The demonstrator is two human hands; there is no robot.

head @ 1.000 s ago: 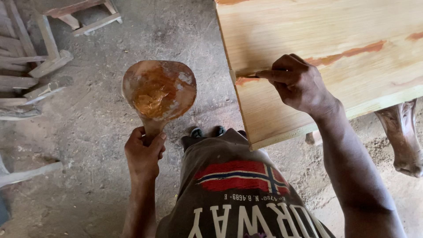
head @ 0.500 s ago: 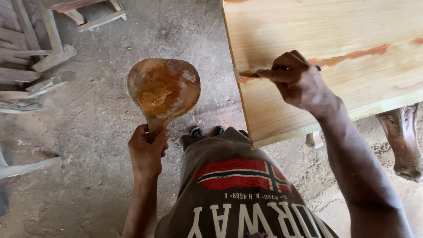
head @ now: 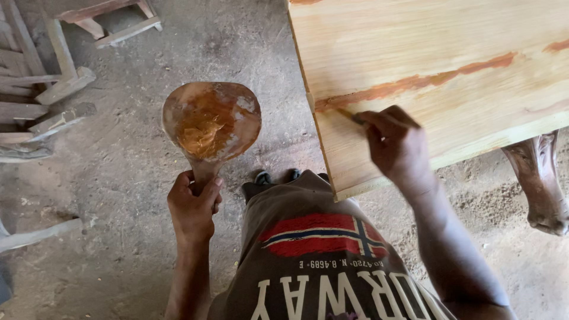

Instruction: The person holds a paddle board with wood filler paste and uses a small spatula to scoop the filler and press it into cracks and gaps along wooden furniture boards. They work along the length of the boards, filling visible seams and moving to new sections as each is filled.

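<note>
**Filling a seam in a pale wooden tabletop**

Dusty concrete floor (head: 118,237) lies below, with loose timber offcuts (head: 41,101) stacked at the left edge and a carved furniture leg (head: 542,189) standing at the right. Across the upper right, the pale wooden tabletop (head: 474,35) bears an orange-brown streak of filler (head: 415,83) running along its grain toward the near edge.

My left hand (head: 192,210) is closed in a full grip round the handle of a round wooden paddle (head: 211,121), held level over the floor and well apart from the tabletop; its face carries a smeared heap of the same orange-brown paste. My right hand (head: 397,145) rests on the tabletop, fingers pinched narrow on a small applicator tool (head: 349,115), whose tip touches the left end of the streak, close to the tabletop's edge. Most of the tool is hidden by my fingers, so I cannot tell its exact kind.

Step in hand, as I judge it: working paste into the seam at its near end. The streak appears already laid along most of its length. A next move would call for steady pressure along the grain, and for keeping the paddle level so that the paste stays on it.
</note>
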